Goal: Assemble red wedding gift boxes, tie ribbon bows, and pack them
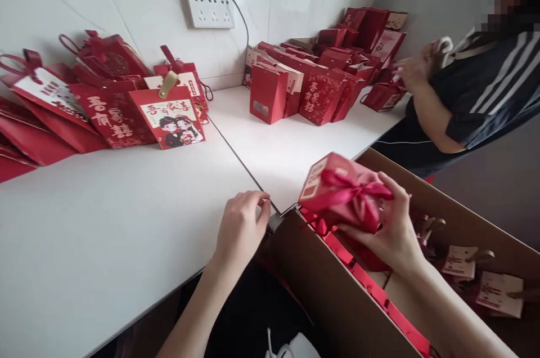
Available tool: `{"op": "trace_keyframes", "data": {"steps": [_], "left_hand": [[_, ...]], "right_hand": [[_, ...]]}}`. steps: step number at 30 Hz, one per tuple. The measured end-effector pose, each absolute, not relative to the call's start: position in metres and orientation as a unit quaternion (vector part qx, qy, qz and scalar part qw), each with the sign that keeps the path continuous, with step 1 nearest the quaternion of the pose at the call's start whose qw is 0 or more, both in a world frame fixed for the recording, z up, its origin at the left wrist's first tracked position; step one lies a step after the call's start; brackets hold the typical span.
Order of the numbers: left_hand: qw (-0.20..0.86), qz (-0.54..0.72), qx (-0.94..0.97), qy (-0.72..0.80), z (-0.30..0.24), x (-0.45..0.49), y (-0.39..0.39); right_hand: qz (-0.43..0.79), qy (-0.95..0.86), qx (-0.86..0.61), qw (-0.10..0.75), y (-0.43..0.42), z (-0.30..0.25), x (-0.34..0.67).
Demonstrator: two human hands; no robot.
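Note:
My right hand (399,228) grips a red gift box (333,200) tied with a dark pink ribbon bow (358,192). The box is tilted above the near corner of an open cardboard carton (337,290). Left of it, my left hand (242,220) hovers by the table's edge, its fingers curled and the thumb close to the fingertips, with nothing visible between them. Inside the carton, red gift boxes with ribbon stand in a row along the near wall (358,268), and cream-and-red tagged packets (500,293) lie at the right.
Red gift bags (169,119) line the white table (126,223) at the back left. More red boxes (270,93) crowd the far counter by the wall. A socket panel (210,7) has a cable plugged in. At the right, another person (476,88) holds something white near the boxes.

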State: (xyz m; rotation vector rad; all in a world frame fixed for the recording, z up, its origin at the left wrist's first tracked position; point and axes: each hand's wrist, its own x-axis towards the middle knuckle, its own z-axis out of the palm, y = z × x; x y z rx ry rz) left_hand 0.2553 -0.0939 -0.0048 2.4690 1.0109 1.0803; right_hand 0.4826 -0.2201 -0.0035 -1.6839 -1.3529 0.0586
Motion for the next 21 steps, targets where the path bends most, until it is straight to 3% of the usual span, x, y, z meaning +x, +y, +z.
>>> {"op": "trace_keyframes", "data": {"steps": [3,6,12,16,21], "left_hand": [[0.173,0.363,0.886,0.231,-0.018,0.279,-0.111],[0.207,0.289,0.923,0.147,-0.037,0.3,-0.133],[0.251,0.16,0.936,0.188,-0.085,0.313,-0.146],[0.283,0.152,0.928,0.191,-0.092,0.31,-0.146],[0.295,0.151,0.925,0.186,-0.092,0.31,-0.147]], "right_hand": [[0.17,-0.335,-0.727,0.575,-0.239,-0.019,0.506],[0.358,-0.136,-0.624,0.681,-0.255,-0.036,0.517],[0.554,0.099,-0.462,0.685,-0.282,-0.053,0.505],[0.536,0.072,-0.511,0.668,-0.296,-0.064,0.498],[0.328,-0.136,-0.685,0.636,-0.314,-0.086,0.495]]}}
